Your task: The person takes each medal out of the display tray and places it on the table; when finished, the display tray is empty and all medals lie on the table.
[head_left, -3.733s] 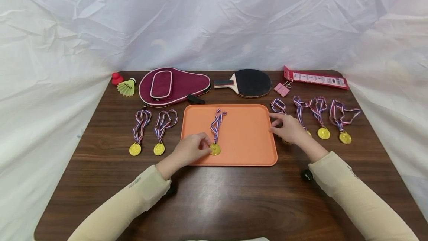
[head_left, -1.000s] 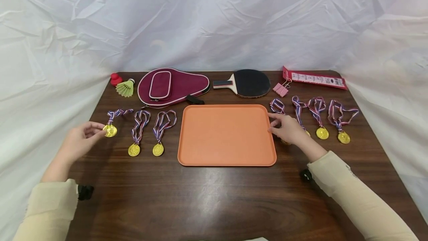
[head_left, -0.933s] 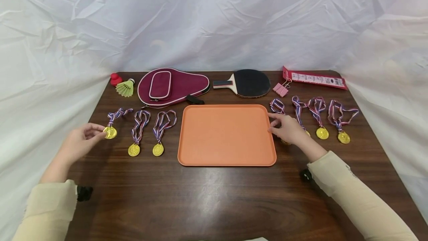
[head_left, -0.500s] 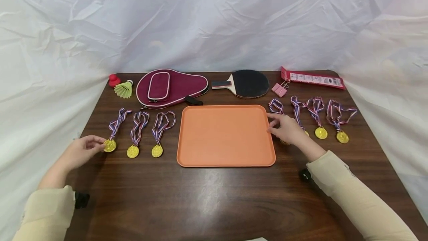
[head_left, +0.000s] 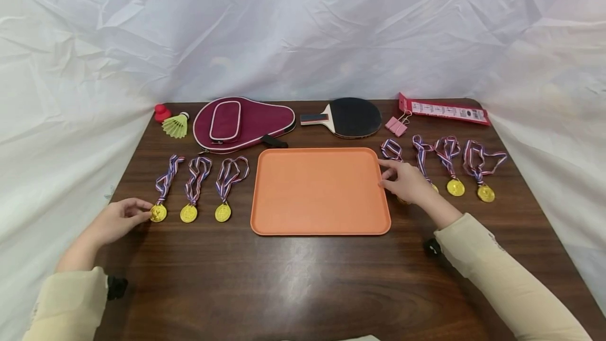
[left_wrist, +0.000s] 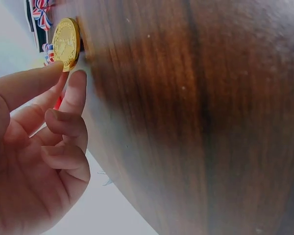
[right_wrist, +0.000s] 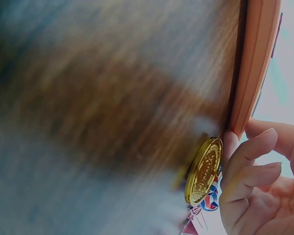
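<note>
At the table's left side, my left hand (head_left: 118, 218) pinches the edge of a gold medal (head_left: 158, 213) between thumb and finger. Its striped ribbon stretches away from me over the wood. The left wrist view shows the medal's disc (left_wrist: 66, 45) at the thumb tip, other fingers loosely bent. My right hand (head_left: 406, 182) holds the right rim of an orange tray (head_left: 322, 193) with thumb and forefinger. Just under that hand lies another medal (right_wrist: 204, 171), mostly hidden in the head view. Two more medals, one at the near left (head_left: 189, 213), lie between my left hand and the tray.
Several medals, one of them a gold disc (head_left: 455, 187), lie right of the tray. Along the back are a red object (head_left: 162, 113), a shuttlecock (head_left: 177, 126), a maroon paddle case (head_left: 265, 120), a table tennis paddle (head_left: 355, 117), a pink binder clip (head_left: 396, 126) and a red package (head_left: 445, 109).
My left hand has carried the medal from the tray to the far left, then drawn it nearer me, its ribbon straightening beside the other two. The right hand has stayed at the tray's rim.
</note>
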Demonstrator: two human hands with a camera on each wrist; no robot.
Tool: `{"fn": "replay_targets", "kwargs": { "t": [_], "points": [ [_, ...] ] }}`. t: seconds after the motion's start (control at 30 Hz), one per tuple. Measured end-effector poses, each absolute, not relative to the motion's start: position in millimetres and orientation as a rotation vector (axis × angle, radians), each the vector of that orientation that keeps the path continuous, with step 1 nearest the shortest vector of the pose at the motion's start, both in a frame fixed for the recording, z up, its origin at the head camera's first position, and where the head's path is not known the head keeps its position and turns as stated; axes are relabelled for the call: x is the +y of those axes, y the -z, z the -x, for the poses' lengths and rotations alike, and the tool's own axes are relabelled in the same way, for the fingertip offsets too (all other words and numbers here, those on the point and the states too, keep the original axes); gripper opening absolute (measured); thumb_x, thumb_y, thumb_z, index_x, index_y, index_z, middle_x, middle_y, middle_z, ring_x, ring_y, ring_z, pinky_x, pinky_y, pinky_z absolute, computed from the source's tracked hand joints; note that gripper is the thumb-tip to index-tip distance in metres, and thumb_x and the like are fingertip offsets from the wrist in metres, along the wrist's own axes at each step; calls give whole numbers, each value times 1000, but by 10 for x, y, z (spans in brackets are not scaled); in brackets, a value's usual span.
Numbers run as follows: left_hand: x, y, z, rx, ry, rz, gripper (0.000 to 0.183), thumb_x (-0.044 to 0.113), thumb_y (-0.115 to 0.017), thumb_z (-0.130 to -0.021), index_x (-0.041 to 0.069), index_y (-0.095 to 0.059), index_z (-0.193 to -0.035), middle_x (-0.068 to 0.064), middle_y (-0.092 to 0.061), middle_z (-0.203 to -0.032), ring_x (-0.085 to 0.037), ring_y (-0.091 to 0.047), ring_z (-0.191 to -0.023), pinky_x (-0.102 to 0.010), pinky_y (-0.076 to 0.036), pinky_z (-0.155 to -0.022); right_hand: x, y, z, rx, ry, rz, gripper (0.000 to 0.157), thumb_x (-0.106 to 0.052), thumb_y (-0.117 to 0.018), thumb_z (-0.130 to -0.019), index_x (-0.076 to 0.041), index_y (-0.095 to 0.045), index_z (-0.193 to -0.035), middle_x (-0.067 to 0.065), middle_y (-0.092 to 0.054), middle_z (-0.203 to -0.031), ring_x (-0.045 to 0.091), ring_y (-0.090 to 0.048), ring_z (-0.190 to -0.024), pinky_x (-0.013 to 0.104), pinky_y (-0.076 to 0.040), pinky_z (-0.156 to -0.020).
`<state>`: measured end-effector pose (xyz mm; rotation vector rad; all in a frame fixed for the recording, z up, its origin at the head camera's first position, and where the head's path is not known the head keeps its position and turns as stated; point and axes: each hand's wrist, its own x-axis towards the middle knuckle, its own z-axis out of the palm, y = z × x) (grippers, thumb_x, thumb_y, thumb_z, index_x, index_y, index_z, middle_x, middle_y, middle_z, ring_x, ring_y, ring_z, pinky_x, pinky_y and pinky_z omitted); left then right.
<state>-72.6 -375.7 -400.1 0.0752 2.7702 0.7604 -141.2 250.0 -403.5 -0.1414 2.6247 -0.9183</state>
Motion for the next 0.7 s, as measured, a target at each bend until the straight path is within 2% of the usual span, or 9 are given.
{"fn": "replay_targets", "kwargs": {
  "t": [0.1,0.3,0.53,0.7],
  "points": [
    [-3746,3989,702,2794,-763,-66,33,28,-55,-90,-1,-57,-106,-9,-63,-81,-16,-54,-66,-30,-40,-57,2517,4042,1426,2622,917,143,60,-18,-63,-84,-15,-37,-138,8,-60,-93,22,-50,-53,34,-43,-50],
    [-3690,3917,651,2855,-776,-32,35,31,-51,-91,1,-58,-106,-13,-64,-86,-17,-55,-73,-32,-40,-60,2600,4026,1433,2638,891,187,61,-28,-65,-82,-13,-40,-136,4,-62,-93,18,-55,-70,34,-43,-66],
    [-3576,3764,594,2958,-754,39,39,36,-49,-91,1,-56,-108,-24,-60,-96,-39,-53,-91,-47,-38,-68,2628,3788,1368,2676,873,227,61,-38,-60,-84,-10,-39,-135,8,-61,-100,15,-59,-65,32,-43,-61],
    [-3422,3691,644,3043,-756,125,48,41,-44,-92,-1,-51,-114,-27,-55,-104,-43,-48,-97,-53,-34,-75,2669,3606,1290,2805,765,217,64,-54,-53,-82,-13,-46,-130,8,-61,-101,20,-57,-74,39,-42,-65]
  ]
}}
